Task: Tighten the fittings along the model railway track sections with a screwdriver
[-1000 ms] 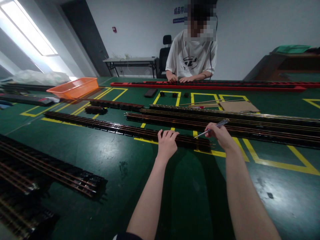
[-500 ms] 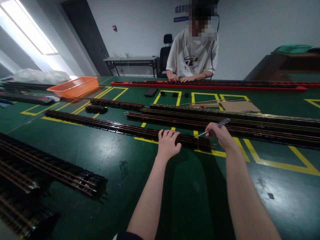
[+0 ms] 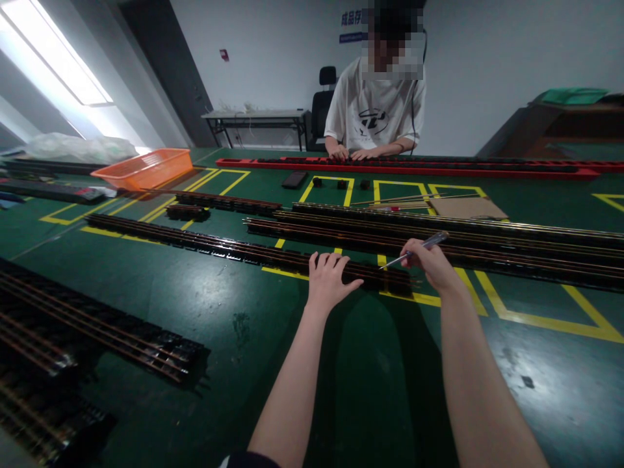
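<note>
A long black strip (image 3: 224, 247) with copper-coloured rods runs across the green table (image 3: 195, 318). My left hand (image 3: 329, 279) rests on the strip near its right part, fingers spread over it and thumb stretched to the right. In my right hand (image 3: 423, 258) is a screwdriver (image 3: 435, 240) with a clear handle, held between closed fingers. Its thin tip points down-left to the strip, right of my left hand; whether it touches is too small to tell. Behind my hands lie more long black strips (image 3: 492, 244) with rods.
More black strips (image 3: 131, 338) lie at the left front. An orange basket (image 3: 151, 170), a dark phone-like object (image 3: 294, 180) and a cardboard piece (image 3: 468, 207) are farther back. A person in a white shirt (image 3: 373, 117) works at a red tray (image 3: 414, 169) across the table.
My left thumb has stretched out to the right, away from the fingers. My right hand and the screwdriver have stayed in place.
</note>
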The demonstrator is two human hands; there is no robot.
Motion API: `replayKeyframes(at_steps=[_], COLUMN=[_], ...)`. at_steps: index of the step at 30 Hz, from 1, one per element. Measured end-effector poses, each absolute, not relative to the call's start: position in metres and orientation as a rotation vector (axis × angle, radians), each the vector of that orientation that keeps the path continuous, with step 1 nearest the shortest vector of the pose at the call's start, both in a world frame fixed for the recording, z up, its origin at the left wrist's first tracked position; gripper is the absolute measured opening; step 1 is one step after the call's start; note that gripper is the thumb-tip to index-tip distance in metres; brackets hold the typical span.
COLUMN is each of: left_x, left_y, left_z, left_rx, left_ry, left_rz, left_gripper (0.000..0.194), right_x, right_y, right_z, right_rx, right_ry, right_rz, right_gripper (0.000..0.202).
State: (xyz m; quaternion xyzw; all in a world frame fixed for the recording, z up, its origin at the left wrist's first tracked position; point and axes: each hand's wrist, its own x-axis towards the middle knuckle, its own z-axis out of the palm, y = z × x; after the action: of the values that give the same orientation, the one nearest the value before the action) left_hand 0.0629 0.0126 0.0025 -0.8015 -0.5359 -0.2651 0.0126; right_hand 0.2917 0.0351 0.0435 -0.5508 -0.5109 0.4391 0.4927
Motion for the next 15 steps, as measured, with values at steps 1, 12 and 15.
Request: replayKeyframes(at_steps=[1,12,15], left_x=[0.0632,0.0655,0.0657], left_y=[0.0127,0.0127,0.0124], left_z=[0.0022,0.0017,0.0025], left_rx=[-2.489,-2.467,-2.470], left_ry=[-1.671,-1.675,-1.677], left_rz=[-0.830,-0.840,-0.838], left_gripper=[0.048,0.044,0.042], right_x=[0.2918,0.2938,0.2943], right_y=[0.0354,0.0340,0.0331], right_z=[0.0430,0.0419,0.0430], right_rx=[-1.329,-1.332,-1.339], right_ry=[-1.238,-1.281,-1.277], right_rz=[1.060,1.054,1.051], right_gripper=[0.017,0.020,0.020])
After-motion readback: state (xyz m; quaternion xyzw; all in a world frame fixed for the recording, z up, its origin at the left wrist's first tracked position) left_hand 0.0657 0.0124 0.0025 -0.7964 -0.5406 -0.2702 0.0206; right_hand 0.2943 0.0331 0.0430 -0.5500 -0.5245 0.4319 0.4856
